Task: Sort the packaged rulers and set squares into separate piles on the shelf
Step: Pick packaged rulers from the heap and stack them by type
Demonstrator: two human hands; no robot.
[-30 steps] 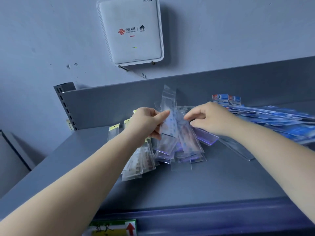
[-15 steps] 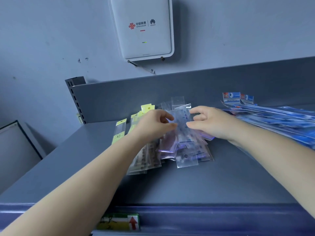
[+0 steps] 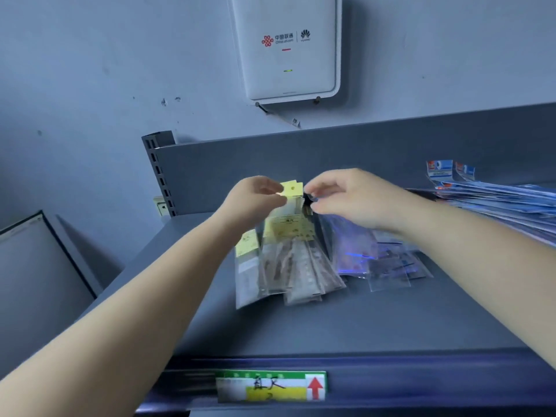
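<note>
Both hands meet above the grey metal shelf (image 3: 301, 332), whose front rail carries a green-and-yellow price label (image 3: 270, 386). Farther in lies a fanned pile of clear packets with yellow header cards (image 3: 282, 260) — beside it, clear purple-tinted packets (image 3: 376, 260). Left hand (image 3: 255, 197) pinches the top yellow card of a raised packet; right hand (image 3: 352, 197), fingers curled, nips something clear just beside it — what, I cannot tell. Blue packets (image 3: 496, 200) are heaped far right, below a white wall router (image 3: 288, 46).
</note>
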